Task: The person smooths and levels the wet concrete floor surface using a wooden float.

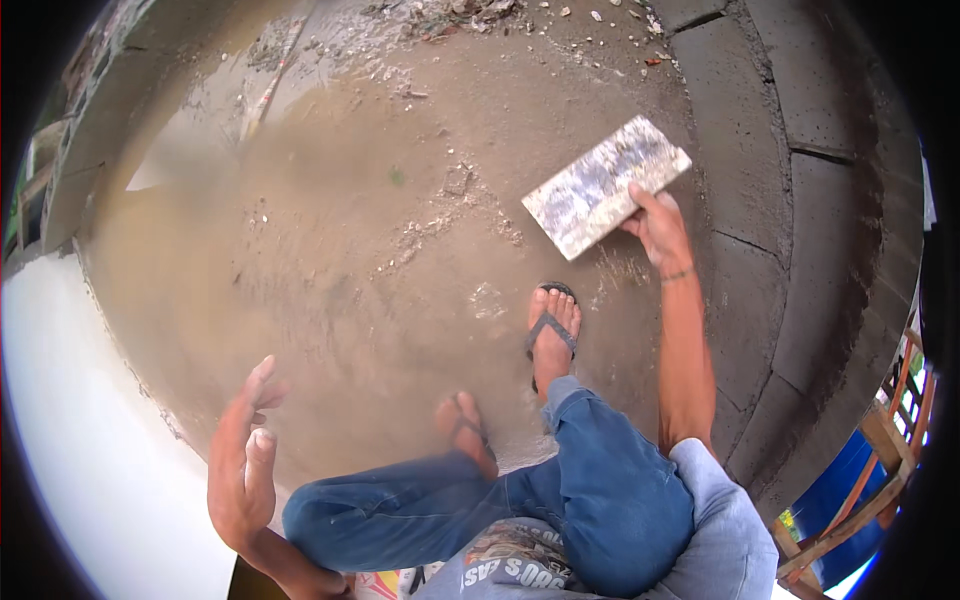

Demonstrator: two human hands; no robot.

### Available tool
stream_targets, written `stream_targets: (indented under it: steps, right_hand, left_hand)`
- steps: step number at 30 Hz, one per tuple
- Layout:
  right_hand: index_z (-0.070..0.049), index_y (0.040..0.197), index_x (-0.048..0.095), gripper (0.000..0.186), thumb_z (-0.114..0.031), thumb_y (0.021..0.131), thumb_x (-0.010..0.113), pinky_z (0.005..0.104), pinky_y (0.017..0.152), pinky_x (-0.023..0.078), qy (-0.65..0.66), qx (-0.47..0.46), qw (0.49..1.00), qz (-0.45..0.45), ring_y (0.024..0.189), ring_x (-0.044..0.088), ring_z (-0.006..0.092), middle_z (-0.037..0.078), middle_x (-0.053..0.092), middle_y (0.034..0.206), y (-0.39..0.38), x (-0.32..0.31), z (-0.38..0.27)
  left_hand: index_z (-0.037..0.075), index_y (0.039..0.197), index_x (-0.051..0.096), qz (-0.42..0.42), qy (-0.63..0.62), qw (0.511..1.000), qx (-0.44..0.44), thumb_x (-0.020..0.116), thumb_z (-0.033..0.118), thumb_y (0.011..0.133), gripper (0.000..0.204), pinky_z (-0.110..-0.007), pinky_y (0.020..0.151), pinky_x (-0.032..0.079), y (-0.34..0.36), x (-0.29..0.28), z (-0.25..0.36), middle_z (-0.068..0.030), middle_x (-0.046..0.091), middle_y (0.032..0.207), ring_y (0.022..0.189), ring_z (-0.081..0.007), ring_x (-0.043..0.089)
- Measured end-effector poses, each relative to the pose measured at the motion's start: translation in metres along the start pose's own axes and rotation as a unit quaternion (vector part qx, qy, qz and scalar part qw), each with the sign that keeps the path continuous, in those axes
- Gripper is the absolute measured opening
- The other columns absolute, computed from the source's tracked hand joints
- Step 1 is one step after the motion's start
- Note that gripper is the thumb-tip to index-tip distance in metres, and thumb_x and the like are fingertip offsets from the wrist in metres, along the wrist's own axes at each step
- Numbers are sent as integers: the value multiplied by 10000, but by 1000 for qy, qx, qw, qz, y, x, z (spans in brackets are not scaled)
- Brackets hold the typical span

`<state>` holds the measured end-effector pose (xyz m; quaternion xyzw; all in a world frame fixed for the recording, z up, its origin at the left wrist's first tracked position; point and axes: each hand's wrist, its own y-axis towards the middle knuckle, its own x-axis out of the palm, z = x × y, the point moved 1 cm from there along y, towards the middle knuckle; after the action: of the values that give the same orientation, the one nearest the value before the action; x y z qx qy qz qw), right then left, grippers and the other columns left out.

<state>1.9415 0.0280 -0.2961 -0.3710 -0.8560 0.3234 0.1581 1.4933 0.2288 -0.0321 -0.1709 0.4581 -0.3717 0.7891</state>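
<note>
My right hand [660,225] grips a flat rectangular board [607,180] by its near right edge, thumb on top and the other fingers underneath. The board's face is blotched with pale and grey patches. It is held above wet, muddy ground [350,250], tilted with its far end to the right. My left hand [248,455] hangs in the air at the lower left, fingers stretched out and slightly curved, with nothing in it. The board's underside is hidden.
Along the right runs a wall of grey blocks [745,190]. A white surface [90,430] borders the ground at the left. Murky water [190,230] lies at the left, rubble [470,15] at the far side. Wooden framing [870,500] stands lower right. My sandaled feet [553,340] rest between.
</note>
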Motion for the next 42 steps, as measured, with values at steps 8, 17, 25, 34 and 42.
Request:
stream_targets:
  steps: [8, 17, 25, 34, 42]
  right_hand:
    - [123, 1211, 528, 346, -117, 973, 600, 492, 841, 619, 76, 30, 994, 77, 983, 692, 298, 206, 636, 1170, 44, 110, 43]
    - [125, 1125, 593, 286, -104, 953, 607, 419, 693, 655, -160, -136, 976, -53, 842, 727, 272, 194, 692, 1052, 44, 192, -140]
    - [40, 1362, 409, 455, -186, 1009, 587, 567, 1015, 489, 53, 41, 993, 93, 1268, 550, 329, 189, 519, 1367, -81, 103, 41]
    - [-4, 1418, 367, 473, -174, 1027, 571, 637, 971, 485, 229, 172, 937, 199, 1289, 510, 350, 166, 479, 1416, -184, 117, 249]
    - [83, 1380, 424, 475, -84, 968, 591, 568, 844, 600, 267, 131, 937, 181, 1155, 618, 372, 226, 516, 1371, 13, 253, 101]
  left_hand:
    - [58, 1450, 520, 16, 69, 997, 8, 399, 533, 1014, 656, -397, 971, 434, 3, 8, 21, -190, 671, 1184, 1085, -304, 611]
    - [60, 1405, 517, 63, 245, 958, 134, 554, 464, 987, 583, -438, 934, 452, 23, 40, 59, -163, 653, 1119, 1049, -341, 600]
    - [4, 1173, 613, 2, 185, 931, 314, 491, 489, 1017, 524, -501, 844, 516, 103, 82, 123, -213, 703, 964, 948, -393, 673]
    - [27, 1312, 590, 89, 112, 951, 273, 499, 522, 1007, 589, -494, 899, 511, 96, 58, 116, -217, 704, 1076, 1040, -397, 656]
    - [52, 1304, 626, 237, 86, 940, 230, 543, 506, 998, 554, -446, 879, 502, 50, 20, 112, -182, 710, 1036, 977, -351, 660]
